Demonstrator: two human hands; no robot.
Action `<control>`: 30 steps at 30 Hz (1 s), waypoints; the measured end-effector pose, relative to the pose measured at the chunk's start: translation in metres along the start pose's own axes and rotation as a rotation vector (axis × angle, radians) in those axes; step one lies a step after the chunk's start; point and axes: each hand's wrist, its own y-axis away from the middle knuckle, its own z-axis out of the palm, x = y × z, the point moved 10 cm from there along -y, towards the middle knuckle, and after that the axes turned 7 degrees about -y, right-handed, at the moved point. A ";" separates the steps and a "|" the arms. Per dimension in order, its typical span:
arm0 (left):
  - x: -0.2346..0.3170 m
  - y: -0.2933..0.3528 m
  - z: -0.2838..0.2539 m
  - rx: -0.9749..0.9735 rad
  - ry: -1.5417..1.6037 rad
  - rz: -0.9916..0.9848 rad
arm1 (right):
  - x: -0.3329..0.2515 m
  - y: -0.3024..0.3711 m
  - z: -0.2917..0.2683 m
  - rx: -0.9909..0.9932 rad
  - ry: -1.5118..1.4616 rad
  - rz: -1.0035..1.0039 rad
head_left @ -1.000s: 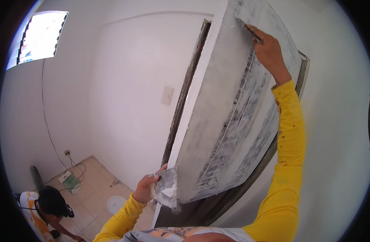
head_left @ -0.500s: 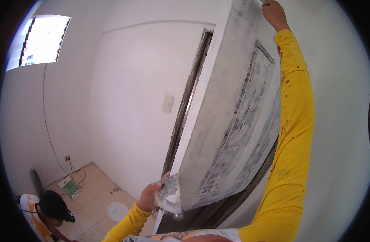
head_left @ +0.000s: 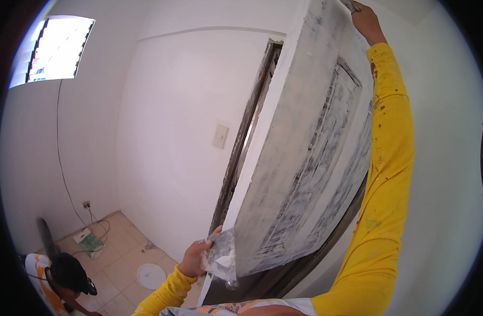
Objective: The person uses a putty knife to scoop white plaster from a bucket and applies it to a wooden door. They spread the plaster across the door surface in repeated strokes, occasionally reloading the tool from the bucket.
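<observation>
My left hand [head_left: 191, 259] grips a flat metal plate [head_left: 219, 253] by its left side, thumb on top. A dab of white putty [head_left: 226, 261] lies on the plate, which is in front of the lower edge of a panelled door [head_left: 291, 142]. The door is smeared with patchy white filler over dark wood, heaviest around its recessed panel. Up at the door's top, my right hand [head_left: 366, 22] is closed around a putty knife [head_left: 351, 5], its blade partly cut off by the picture's upper edge. My right arm stretches along the door's right side.
Below left, a person [head_left: 67, 276] in a dark cap bends low beside a round white lid [head_left: 152, 276] on the tiled floor. Cords run from a wall outlet [head_left: 86, 204] near a green-and-white packet [head_left: 88, 242]. A light switch [head_left: 220, 136] is left of the dark door frame [head_left: 246, 131].
My right hand has shifted slightly right and down along the door's top, so more of the knife shows. My left hand stays nearly still with the plate.
</observation>
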 end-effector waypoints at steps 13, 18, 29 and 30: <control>0.001 -0.002 -0.006 -0.006 -0.046 -0.021 | -0.053 0.099 0.032 -0.076 0.129 0.120; 0.003 -0.002 -0.016 -0.017 -0.029 -0.006 | -0.117 0.222 0.020 -0.169 -0.004 0.075; -0.004 0.000 -0.002 -0.063 -0.010 -0.015 | 0.013 0.018 0.003 -0.062 -0.017 0.187; -0.003 0.002 -0.003 -0.046 -0.018 -0.002 | -0.001 0.007 0.010 -0.078 -0.057 0.155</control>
